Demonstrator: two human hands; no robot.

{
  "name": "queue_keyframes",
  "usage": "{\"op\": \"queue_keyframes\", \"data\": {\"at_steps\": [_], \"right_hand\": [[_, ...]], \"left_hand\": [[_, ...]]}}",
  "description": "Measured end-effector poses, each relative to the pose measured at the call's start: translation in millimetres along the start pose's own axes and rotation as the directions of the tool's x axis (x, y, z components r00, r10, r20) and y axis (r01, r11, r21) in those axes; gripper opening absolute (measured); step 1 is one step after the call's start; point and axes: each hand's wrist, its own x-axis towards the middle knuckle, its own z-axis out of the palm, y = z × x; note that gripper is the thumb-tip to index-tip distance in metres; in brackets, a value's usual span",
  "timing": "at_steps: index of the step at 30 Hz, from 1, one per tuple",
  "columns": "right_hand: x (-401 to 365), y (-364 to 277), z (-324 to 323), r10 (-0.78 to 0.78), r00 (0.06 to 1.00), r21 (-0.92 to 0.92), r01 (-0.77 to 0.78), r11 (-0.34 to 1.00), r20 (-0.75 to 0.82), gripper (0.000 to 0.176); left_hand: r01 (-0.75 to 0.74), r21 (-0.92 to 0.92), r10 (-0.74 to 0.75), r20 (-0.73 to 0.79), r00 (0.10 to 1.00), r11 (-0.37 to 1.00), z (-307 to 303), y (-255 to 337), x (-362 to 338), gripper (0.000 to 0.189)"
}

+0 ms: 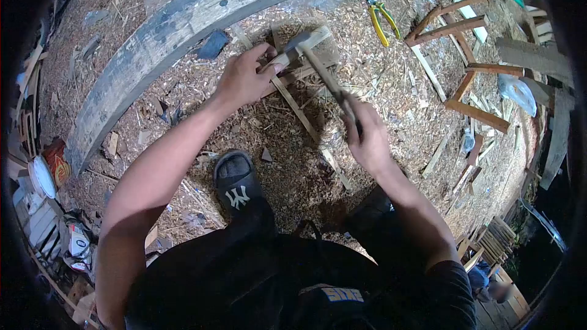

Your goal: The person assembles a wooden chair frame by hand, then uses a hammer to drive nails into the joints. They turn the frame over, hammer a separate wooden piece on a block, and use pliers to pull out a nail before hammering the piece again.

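My right hand (369, 134) is wrapped round the wooden handle of a hammer (325, 74). The hammer's head lies over a short pale wooden strip (318, 37). My left hand (243, 77) grips the near end of this strip, thumb and fingers close beside the hammer head. Under the strip are other wooden pieces, among them a flat board (327, 56) partly hidden by the hammer. A long thin stick (295, 107) slants from below my left hand toward my feet.
A long curved timber beam (183, 27) arcs beyond my hands. Yellow-handled pliers (380, 21) lie on the chip-covered ground, left of brown wooden frame pieces (465, 76). My slippered foot (237, 183) is below. A plastic bag (517, 93) and stacked slats (496, 241) are at right.
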Motion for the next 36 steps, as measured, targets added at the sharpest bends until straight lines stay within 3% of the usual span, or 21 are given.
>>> {"op": "queue_keyframes", "data": {"at_steps": [1, 3, 5, 8, 11, 15, 19, 22, 24, 25, 27, 29, 30, 32, 36], "right_hand": [[-0.6, -0.6, -0.1, -0.016, 0.998, -0.096, 0.022, 0.995, 0.061, 0.05], [-2.5, 1.3, 5.1, -0.073, 0.996, -0.092, 0.077, 0.993, 0.045, 0.055], [-5.3, 0.8, 9.4, -0.003, 1.0, -0.068, 0.003, 0.998, -0.005, 0.054], [-3.6, -4.6, 9.5, 0.045, 0.998, -0.07, -0.047, 0.996, -0.038, 0.05], [-4.5, -2.0, 11.3, -0.062, 0.998, -0.077, 0.06, 0.995, -0.026, 0.05], [-9.0, -4.8, 20.4, 0.076, 0.996, -0.031, -0.078, 0.996, -0.048, 0.051], [-8.4, -9.7, 15.4, 0.029, 1.0, -0.05, -0.029, 0.998, 0.001, 0.05], [-8.1, -13.2, 16.3, 0.136, 0.989, -0.026, -0.137, 0.99, -0.054, 0.049], [-9.3, -6.9, 15.4, -0.053, 0.999, -0.075, 0.052, 0.996, -0.006, 0.056], [-8.1, -6.8, 15.8, -0.053, 0.999, -0.076, 0.052, 0.996, -0.007, 0.056], [-6.0, -10.2, 18.7, 0.086, 0.994, -0.02, -0.088, 0.996, -0.067, 0.055], [-9.5, -7.3, 24.8, 0.054, 0.997, -0.001, -0.054, 0.999, -0.06, 0.056], [-10.9, -6.2, 26.9, 0.022, 0.998, 0.016, -0.021, 1.0, -0.053, 0.056], [-11.3, -4.2, 28.8, 0.039, 0.997, 0.013, -0.039, 0.999, -0.071, 0.057], [-8.8, -10.8, 28.8, 0.049, 0.994, -0.016, -0.051, 0.999, -0.095, 0.056]], "left_hand": [[0.007, -0.015, -0.008, -0.024, 1.0, 1.0, 1.4, 1.2, -1.6, 0.041], [0.013, -0.028, -0.014, -0.048, 0.999, 1.0, 3.0, -1.6, 0.6, 0.041], [-0.132, 0.129, 0.148, -0.127, 0.981, 0.983, 9.0, -16.3, 8.4, 0.043], [-0.23, 0.175, 0.254, -0.133, 0.958, 0.957, 12.0, -26.2, 16.2, 0.044], [-0.135, 0.097, 0.15, -0.163, 0.975, 0.986, 12.0, -14.5, 8.2, 0.041], [-0.172, 0.103, 0.186, -0.146, 0.972, 0.98, 14.2, -19.0, 12.1, 0.035], [-0.151, 0.063, 0.159, -0.141, 0.977, 0.987, 12.4, -15.8, 11.3, 0.027], [-0.156, 0.061, 0.163, -0.138, 0.977, 0.986, 16.4, -20.6, 13.4, 0.025], [-0.177, 0.049, 0.183, -0.174, 0.968, 0.983, 19.1, -25.5, 16.3, 0.024], [-0.221, 0.08, 0.231, -0.16, 0.96, 0.972, 18.4, -27.6, 17.8, 0.024], [-0.263, 0.112, 0.278, -0.139, 0.951, 0.958, 16.3, -22.7, 15.6, 0.024], [0.014, -0.018, -0.014, -0.029, 0.999, 1.0, 10.0, -0.7, 6.0, 0.025], [0.013, -0.017, -0.014, -0.03, 0.999, 1.0, 12.6, -5.0, 6.8, 0.025], [-0.137, -0.04, 0.13, -0.143, 0.981, 0.99, 19.4, -16.1, 10.7, 0.023], [-0.124, 0.019, 0.125, -0.116, 0.985, 0.992, 19.9, -16.0, 12.6, 0.023]]}}
